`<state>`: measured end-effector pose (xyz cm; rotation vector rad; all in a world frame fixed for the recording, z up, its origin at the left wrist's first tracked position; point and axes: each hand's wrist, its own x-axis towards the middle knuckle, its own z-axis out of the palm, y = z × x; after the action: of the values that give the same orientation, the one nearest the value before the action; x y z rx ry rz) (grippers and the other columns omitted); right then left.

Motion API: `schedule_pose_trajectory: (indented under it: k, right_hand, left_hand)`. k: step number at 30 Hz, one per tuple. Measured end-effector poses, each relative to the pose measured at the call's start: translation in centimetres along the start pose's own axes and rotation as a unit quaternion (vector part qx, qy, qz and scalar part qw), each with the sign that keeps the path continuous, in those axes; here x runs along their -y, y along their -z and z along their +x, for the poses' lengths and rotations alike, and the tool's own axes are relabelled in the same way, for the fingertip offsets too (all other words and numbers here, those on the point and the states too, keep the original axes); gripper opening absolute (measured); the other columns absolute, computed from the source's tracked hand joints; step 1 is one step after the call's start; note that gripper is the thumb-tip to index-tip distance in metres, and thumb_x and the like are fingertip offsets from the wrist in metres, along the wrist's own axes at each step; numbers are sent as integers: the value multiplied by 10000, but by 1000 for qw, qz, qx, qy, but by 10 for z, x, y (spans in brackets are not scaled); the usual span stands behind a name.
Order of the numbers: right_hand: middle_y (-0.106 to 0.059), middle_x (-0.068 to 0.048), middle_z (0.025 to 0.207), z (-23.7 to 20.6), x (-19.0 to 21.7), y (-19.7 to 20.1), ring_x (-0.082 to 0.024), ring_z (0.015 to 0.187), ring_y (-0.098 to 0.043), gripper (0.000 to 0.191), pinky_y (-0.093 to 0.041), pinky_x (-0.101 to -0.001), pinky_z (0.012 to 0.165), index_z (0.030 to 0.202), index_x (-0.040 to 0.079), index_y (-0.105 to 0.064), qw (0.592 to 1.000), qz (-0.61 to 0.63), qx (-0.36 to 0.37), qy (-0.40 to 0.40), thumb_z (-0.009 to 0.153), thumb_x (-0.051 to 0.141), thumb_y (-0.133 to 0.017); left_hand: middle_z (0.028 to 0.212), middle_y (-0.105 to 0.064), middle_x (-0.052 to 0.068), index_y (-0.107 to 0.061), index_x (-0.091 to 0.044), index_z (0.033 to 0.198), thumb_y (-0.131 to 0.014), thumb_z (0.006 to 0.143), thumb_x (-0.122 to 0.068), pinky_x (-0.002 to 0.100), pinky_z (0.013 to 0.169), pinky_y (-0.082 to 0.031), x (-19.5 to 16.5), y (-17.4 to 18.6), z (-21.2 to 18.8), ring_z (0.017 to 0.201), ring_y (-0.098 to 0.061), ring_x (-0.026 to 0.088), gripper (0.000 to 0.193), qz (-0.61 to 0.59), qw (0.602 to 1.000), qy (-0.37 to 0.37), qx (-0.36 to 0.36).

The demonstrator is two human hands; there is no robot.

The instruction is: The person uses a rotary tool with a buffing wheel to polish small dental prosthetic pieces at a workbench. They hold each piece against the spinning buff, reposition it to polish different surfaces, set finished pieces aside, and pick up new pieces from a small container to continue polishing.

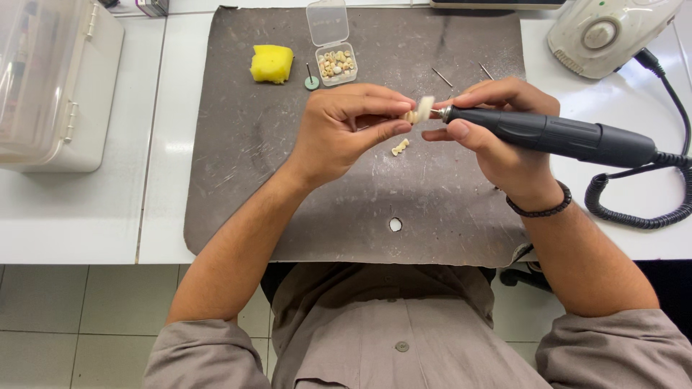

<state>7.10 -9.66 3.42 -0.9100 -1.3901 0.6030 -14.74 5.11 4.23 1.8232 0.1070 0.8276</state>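
I am sitting at the white table [86,216], working over the dark grey mat [288,166] that is covering its middle. To the far left a clear plastic case [50,79] is standing; at the far right the cream motor unit [605,32] is feeding a coiled black cable [634,202] to my tool. My right hand [497,137] is closing its grip around the black rotary handpiece [562,137], fingers wrapped near the nose, with the white polishing wheel [425,108] at its tip. My left hand [346,130] is pinching a small cream dental piece [411,115] between thumb and fingertips, holding it above the mat and right against the wheel. So I judge I am polishing this piece now. Next I would need to be turning it slightly in my pinch, keeping the pressure light so it is not flying out. A similar piece [400,147] is lying on the mat just below. Farther back are a yellow sponge [272,63], a small open box of similar pieces [336,63], a green-disc bur [311,81] and two loose burs [442,77].
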Motion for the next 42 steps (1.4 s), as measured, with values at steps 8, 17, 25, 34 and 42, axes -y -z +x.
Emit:
schedule_pose_trajectory:
  k: [8, 17, 25, 34, 42]
  right_hand:
    - [-711, -200, 1076, 5, -2, -1, -258, 1009, -776, 182, -722, -342, 828, 1158, -36, -599, 998, -43, 44, 18, 1017, -31, -715]
    - [-717, -190, 1085, 3, -2, 1, -235, 991, -765, 165, -702, -309, 833, 1144, -46, -613, 998, -52, 22, 22, 1033, -34, -734]
    - [-734, -203, 1039, 5, 2, 0, -237, 943, -784, 194, -678, -287, 794, 1140, -40, -632, 994, -79, 66, 42, 985, -43, -747]
    - [-724, -188, 1037, 6, 3, -1, -228, 945, -781, 170, -714, -318, 820, 1144, -40, -637, 997, -50, 58, 28, 1013, -20, -743]
    - [-707, -177, 1122, 7, 5, -3, -247, 1028, -783, 164, -731, -318, 809, 1162, -51, -595, 999, -35, 35, 11, 1042, -21, -704]
  left_hand:
    - [1117, -780, 80, -777, -78, 1116, -807, 954, -49, 240, 867, -691, -3, 7, 1, 993, -775, 133, 168, 2, 1000, -16, 5]
    - [1107, -779, 71, -774, -74, 1108, -805, 959, -47, 244, 890, -701, -6, 8, 1, 1003, -783, 135, 155, -1, 999, -19, 31]
    - [1079, -780, 67, -777, -68, 1095, -818, 952, -46, 233, 860, -691, -6, 9, 2, 976, -779, 126, 150, 22, 999, -31, 38]
    - [1074, -779, 67, -778, -72, 1090, -828, 944, -54, 233, 851, -687, -4, 8, 2, 970, -774, 125, 156, 21, 999, -34, 37]
    - [1111, -765, 64, -776, -81, 1112, -808, 971, -19, 238, 885, -690, -2, 9, 1, 1002, -777, 133, 158, 4, 996, -74, 40]
